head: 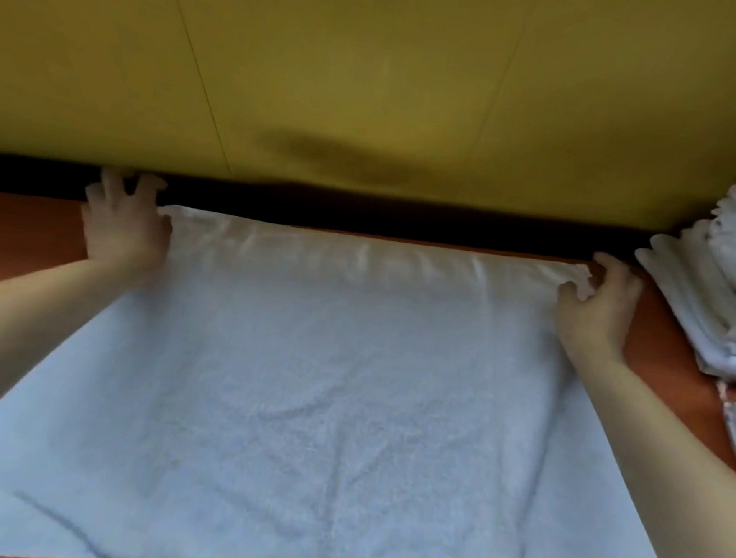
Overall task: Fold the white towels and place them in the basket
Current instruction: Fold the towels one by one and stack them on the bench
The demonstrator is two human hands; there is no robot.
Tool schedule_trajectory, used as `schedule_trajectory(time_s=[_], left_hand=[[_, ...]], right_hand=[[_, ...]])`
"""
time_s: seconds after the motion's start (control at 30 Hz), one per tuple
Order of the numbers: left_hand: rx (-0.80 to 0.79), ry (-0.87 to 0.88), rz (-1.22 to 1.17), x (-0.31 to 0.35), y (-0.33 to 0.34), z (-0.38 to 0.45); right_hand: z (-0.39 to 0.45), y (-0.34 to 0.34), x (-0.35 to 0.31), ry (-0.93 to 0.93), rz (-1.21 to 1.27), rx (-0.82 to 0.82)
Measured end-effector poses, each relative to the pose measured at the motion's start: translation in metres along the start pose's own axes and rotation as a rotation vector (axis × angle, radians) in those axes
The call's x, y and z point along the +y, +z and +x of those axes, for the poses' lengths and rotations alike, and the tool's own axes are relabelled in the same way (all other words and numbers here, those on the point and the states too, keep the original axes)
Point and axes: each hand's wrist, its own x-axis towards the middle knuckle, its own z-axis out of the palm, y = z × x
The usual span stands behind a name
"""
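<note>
Left hand (124, 222) lies at the far left corner of the white towel (306, 383), fingers spread — grip unclear. The towel lies flat across the table (21, 228). Right hand (598, 299) pinches the far right corner. Towel pile (723, 286) — far right.

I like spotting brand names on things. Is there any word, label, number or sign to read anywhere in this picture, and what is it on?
None can be read.
White towel: a dark smudge at its near left corner, perhaps a mark or logo, too blurred to read.
Pile of towels on the right: no lettering visible.
Yellow wall and table: no text.
</note>
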Motion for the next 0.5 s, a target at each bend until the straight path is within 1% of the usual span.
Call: schedule_trajectory(time_s=[0.07,0.13,0.23,0.33,0.4,0.5], left_hand=[[-0.068,0.124,-0.005,0.015,0.003,-0.031],[-0.151,0.279,-0.060,0.039,0.005,-0.075],[-0.247,0.517,-0.186,0.079,0.007,-0.149],[-0.308,0.696,-0.235,0.125,0.012,-0.221],[-0.343,0.765,-0.249,0.157,0.013,-0.262],[-0.418,0.863,-0.305,0.202,0.011,-0.310]], right_hand=[[-0.014,0.003,0.016,-0.140,-0.105,-0.082],[-0.020,0.005,0.031,-0.253,-0.273,-0.205],[-0.022,0.002,0.041,-0.356,-0.391,-0.316],[-0.013,-0.010,0.046,-0.379,-0.495,-0.406],[-0.006,-0.018,0.048,-0.348,-0.563,-0.475],[0.004,-0.027,0.050,-0.319,-0.569,-0.543]])
